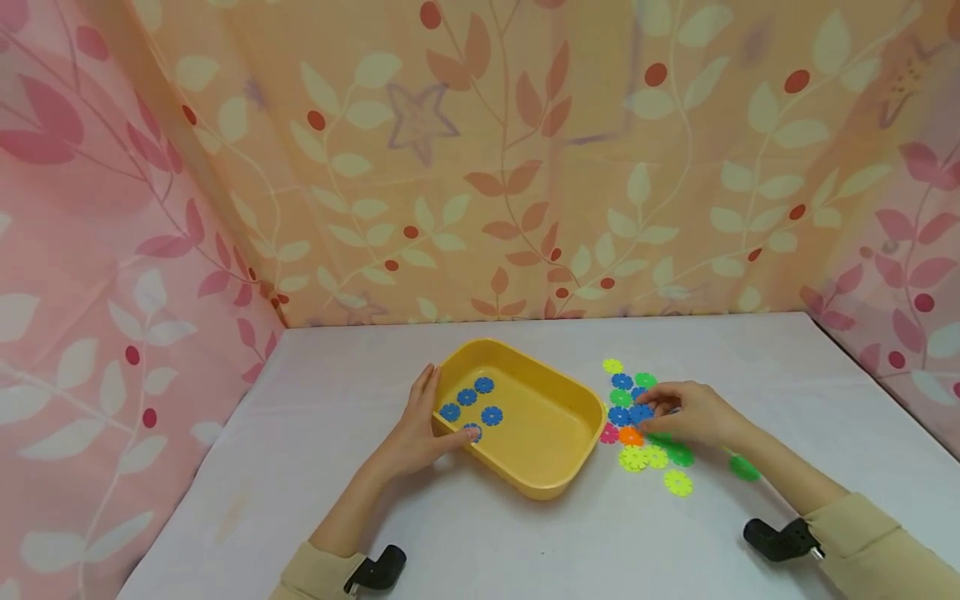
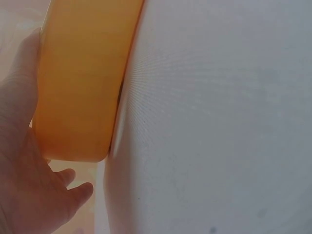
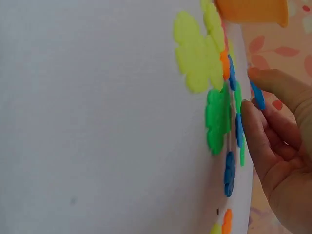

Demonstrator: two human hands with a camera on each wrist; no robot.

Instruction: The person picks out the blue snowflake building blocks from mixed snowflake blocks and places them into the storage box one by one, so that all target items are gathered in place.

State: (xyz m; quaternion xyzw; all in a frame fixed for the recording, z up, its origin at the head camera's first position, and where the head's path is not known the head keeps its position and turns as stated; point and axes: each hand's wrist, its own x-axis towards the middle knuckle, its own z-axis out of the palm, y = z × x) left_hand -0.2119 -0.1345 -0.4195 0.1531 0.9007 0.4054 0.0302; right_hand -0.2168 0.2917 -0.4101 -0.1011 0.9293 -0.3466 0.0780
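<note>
A yellow plastic tub (image 1: pixel 525 442) sits on the table with several blue snowflake discs (image 1: pixel 491 416) at its left end. My left hand (image 1: pixel 408 437) grips the tub's left end, its thumb over the near rim and the fingers along the outer wall, as the left wrist view shows around the orange-looking wall (image 2: pixel 83 87). To the right of the tub, my right hand (image 1: pixel 693 414) pinches a blue snowflake disc (image 3: pixel 258 96) between thumb and fingers, above the spread of loose discs. Part of the spread is hidden beneath this hand.
Loose discs lie right of the tub: yellow (image 1: pixel 678 483), green (image 1: pixel 744 467), orange (image 1: pixel 631 437), pink (image 1: pixel 610 433) and more blue (image 1: pixel 622 381). A white cloth covers the table (image 1: pixel 360 358). Patterned curtains (image 1: pixel 487 208) stand behind and at both sides.
</note>
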